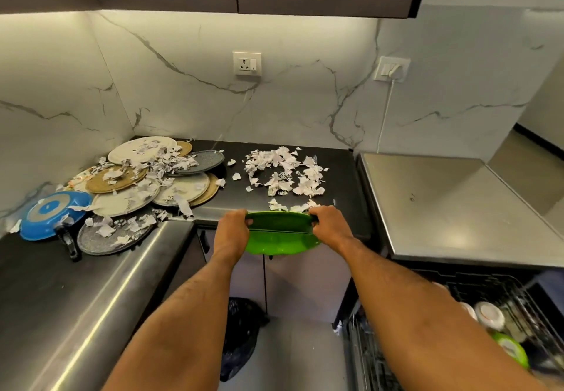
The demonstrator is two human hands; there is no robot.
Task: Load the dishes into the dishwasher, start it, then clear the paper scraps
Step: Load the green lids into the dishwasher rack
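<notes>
Both hands grip a bright green plastic plate at the front edge of a black stone bench, the left hand curled round its left rim and the right hand curled round its right rim. The plate hangs just below the bench lip, tilted with its far rim up against the edge.

Just beyond the plate, a few torn white paper scraps lie at the very edge of the bench; a wider scatter of them covers the bench surface behind, reaching back toward the marble wall.

To the left, in the corner, a heap of round plates in cream, tan and speckled grey lies overlapping, littered with more scraps. At the heap's left end a blue frying pan sits upside down, its black handle pointing toward the viewer, beside a grey plate on the steel bench.

To the right, a steel-topped unit stands against the wall. Below it, a pulled-out dishwasher rack holds white cups and a green-rimmed dish, partly hidden by the right forearm.

A black bin bag sits on the floor between the forearms. A white cable runs down from a wall socket.
</notes>
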